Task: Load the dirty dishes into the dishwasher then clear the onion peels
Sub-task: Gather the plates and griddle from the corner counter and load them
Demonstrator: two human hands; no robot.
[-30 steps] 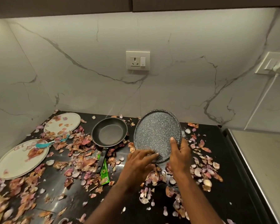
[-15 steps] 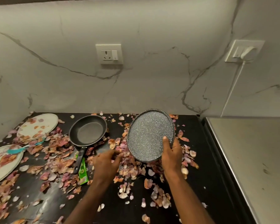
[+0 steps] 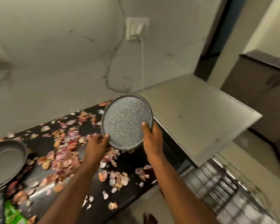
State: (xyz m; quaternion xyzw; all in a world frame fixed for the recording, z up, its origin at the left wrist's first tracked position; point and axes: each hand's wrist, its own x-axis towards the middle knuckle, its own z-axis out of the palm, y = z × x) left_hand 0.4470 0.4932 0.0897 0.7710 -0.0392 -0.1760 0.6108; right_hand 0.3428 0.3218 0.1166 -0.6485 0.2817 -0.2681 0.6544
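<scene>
A round grey speckled plate [image 3: 126, 122] is held tilted up above the black counter [image 3: 94, 188]. My right hand [image 3: 151, 139] grips its lower right rim, thumb on the face. My left hand [image 3: 98, 143] touches the lower left rim with its fingertips. Onion peels [image 3: 66, 157] lie scattered over the counter under and left of the plate. At the lower right, blurred wire racks of the open dishwasher [image 3: 217, 188] show below the counter edge.
A dark frying pan [image 3: 5, 159] sits at the left edge. A green packet [image 3: 11, 214] lies at the bottom left. A steel appliance top [image 3: 192, 115] adjoins the counter on the right. A plugged wall socket [image 3: 137, 28] is on the marble wall.
The view has swung to the right, bringing the dishwasher rack into sight. The plate has been carried rightward, and my left hand has come back to its rim.
</scene>
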